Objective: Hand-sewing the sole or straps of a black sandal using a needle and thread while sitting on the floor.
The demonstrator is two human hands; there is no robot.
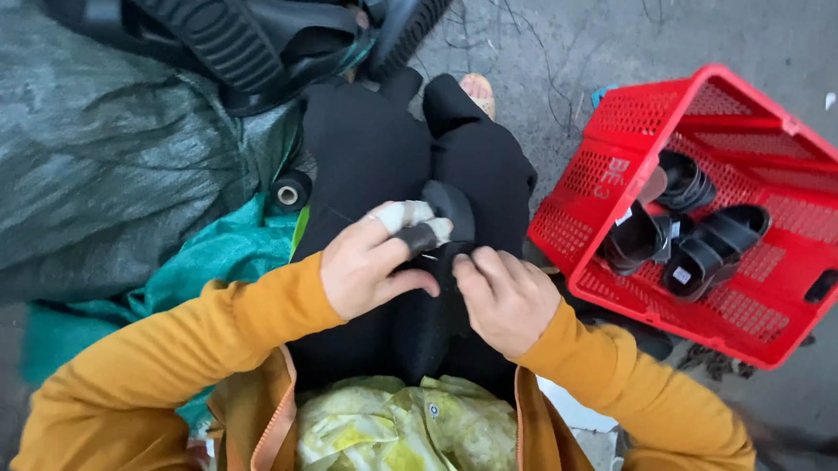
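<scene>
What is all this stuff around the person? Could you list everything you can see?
black rubber sandal on the lap: one, black, held by both hands
red plastic crate: one, red, tilted, right
black sandals in the crate: several, black
pile of black sandals: several, black, top left
grey-green tarpaulin sack: one, left
teal woven sack: one, beneath it
black tape roll: one, beside the knee
left hand: taped fingertips
right hand: bare
</scene>
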